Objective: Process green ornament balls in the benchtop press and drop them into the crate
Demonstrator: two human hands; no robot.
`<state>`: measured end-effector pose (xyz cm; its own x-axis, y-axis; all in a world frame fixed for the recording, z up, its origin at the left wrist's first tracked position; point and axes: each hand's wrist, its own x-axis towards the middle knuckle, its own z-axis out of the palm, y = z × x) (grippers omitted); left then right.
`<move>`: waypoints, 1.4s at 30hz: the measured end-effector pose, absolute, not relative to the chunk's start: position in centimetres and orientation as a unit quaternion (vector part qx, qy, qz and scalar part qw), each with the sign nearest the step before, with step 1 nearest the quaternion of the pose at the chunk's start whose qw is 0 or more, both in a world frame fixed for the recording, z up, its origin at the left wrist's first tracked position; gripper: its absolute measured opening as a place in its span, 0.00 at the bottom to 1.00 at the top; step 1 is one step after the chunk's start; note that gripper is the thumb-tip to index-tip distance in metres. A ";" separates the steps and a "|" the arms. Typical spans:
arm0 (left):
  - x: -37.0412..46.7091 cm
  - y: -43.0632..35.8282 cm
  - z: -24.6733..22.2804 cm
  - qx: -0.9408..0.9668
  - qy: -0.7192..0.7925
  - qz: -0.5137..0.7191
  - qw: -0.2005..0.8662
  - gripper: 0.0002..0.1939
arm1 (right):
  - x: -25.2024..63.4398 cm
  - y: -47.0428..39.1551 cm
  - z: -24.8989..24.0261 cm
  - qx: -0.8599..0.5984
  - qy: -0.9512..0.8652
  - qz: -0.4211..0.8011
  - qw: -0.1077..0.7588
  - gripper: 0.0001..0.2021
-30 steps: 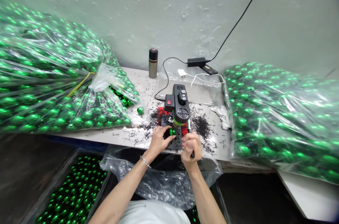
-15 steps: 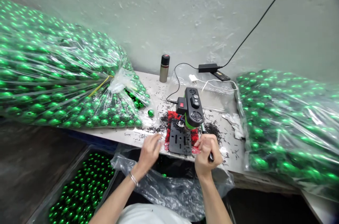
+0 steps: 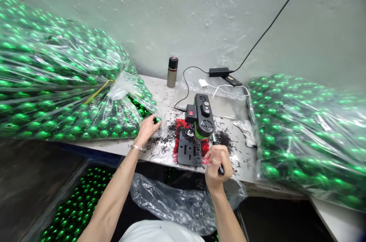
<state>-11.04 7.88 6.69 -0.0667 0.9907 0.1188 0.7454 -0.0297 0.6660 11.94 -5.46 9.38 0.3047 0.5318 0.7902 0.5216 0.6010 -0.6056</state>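
My left hand (image 3: pixel 148 128) has its fingers closed round a shiny green ball (image 3: pixel 156 120), which lies on clear plastic at the mouth of the big left bag (image 3: pixel 85 97). Part of the ball is hidden by the fingers. My right hand (image 3: pixel 219 165) is wrapped round the black-handled lever (image 3: pixel 221 170) of a small bench drill press (image 3: pixel 204 115). Under the drill head sits its slotted black base plate (image 3: pixel 187 153), with no ball visible on it. A red mat (image 3: pixel 175 150) strewn with black shavings lies beneath the plate.
Another clear bag of green balls (image 3: pixel 300 139) stands at right. A bottle (image 3: pixel 172 72), a power adapter (image 3: pixel 220 72) and a white glove (image 3: pixel 246 132) lie around the drill. Below the table edge are a bin of green balls (image 3: pixel 77 204) and a plastic sheet (image 3: pixel 183 204).
My left hand has moved left and away from me, from beside the base plate to the loose green ball, and closed on it. My right hand stays on the lever. The view has shifted slightly.
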 end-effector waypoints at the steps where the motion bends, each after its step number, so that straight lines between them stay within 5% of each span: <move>1: -11.1 6.9 6.6 0.622 0.655 0.343 0.258 0.16 | 11.9 -5.5 9.4 -0.448 -0.589 0.004 0.673 0.16; 6: -8.8 1.5 5.5 0.386 0.493 0.489 0.608 0.27 | 11.6 -5.4 9.2 -0.448 -0.572 0.004 0.687 0.17; 10: -4.8 -0.1 4.0 0.320 0.469 0.453 0.687 0.25 | 11.7 -5.5 9.3 -0.447 -0.579 0.014 0.681 0.16; 17: -0.9 0.4 2.2 0.548 0.510 0.427 0.507 0.16 | 11.8 -5.8 9.7 -0.449 -0.605 -0.005 0.657 0.14; 26: -0.5 -0.4 1.8 0.730 0.521 0.370 0.242 0.16 | 11.8 -5.7 9.5 -0.438 -0.610 -0.003 0.660 0.13; 42: -0.6 -0.2 0.3 0.708 0.498 0.404 0.297 0.17 | 12.8 -5.4 4.6 -0.415 -0.648 -0.048 0.637 0.12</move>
<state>-0.55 -0.19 0.33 0.1793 0.9444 0.2756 0.4646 -0.3283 0.8224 12.77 -5.38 4.64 0.1563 0.4766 0.8651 0.5994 0.6504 -0.4666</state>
